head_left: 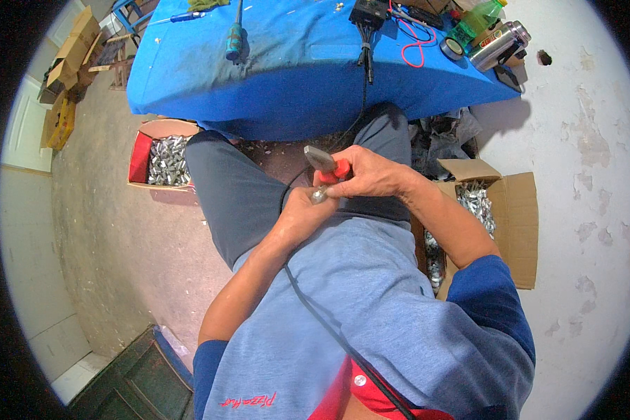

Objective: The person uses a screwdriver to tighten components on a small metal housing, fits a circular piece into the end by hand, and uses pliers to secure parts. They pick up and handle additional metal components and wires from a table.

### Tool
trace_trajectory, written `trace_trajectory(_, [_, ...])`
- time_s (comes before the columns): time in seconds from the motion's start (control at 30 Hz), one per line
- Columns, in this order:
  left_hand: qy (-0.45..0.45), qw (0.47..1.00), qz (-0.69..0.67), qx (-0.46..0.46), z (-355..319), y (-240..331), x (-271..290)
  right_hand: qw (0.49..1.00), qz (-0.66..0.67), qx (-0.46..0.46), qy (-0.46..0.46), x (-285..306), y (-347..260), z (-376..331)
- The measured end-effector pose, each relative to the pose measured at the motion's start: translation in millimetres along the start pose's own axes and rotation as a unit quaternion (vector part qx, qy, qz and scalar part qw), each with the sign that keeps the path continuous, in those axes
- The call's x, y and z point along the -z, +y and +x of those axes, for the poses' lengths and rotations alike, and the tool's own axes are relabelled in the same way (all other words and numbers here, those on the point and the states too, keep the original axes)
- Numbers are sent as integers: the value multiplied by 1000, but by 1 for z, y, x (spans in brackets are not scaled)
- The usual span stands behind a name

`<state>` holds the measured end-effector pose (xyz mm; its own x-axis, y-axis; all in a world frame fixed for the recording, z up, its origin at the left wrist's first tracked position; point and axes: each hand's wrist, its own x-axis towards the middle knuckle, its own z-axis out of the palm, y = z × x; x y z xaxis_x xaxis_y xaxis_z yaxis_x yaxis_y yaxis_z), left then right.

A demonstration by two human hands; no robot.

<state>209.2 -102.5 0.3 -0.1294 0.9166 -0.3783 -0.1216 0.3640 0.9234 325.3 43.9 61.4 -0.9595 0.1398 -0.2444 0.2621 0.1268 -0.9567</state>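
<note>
My right hand is closed around a pair of pliers with red grips, their grey metal jaws pointing up and away from me. Just below, my left hand is closed on a small shiny metal piece. The two hands meet above my lap, and the right fingertips reach the metal piece or come very close to it. Most of the pliers' handles are hidden by my right hand. A black cable runs up my shirt and passes near my left wrist.
A red-sided box of small metal parts sits left of my knee. On the right, an open cardboard box holds similar parts. Ahead, the blue-covered table carries a teal-handled screwdriver, a black device, a green bottle and a steel flask.
</note>
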Motion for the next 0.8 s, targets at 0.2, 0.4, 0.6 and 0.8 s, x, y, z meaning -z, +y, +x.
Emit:
trace_trajectory(0.2, [-39,999,22,10,-2,9,4,1000,1,-4,-19,4,-3,-1])
trace_trajectory(0.4, [-31,999,10,7,-4,7,5,999,16,-3,-44,6,-4,2])
trace_trajectory(0.6, [-48,998,28,-28,-3,0,5,994,-87,53,-47,4,-7,0])
trace_trajectory(0.8, [-92,984,152,-18,-8,23,7,975,-181,106,-76,7,-16,0])
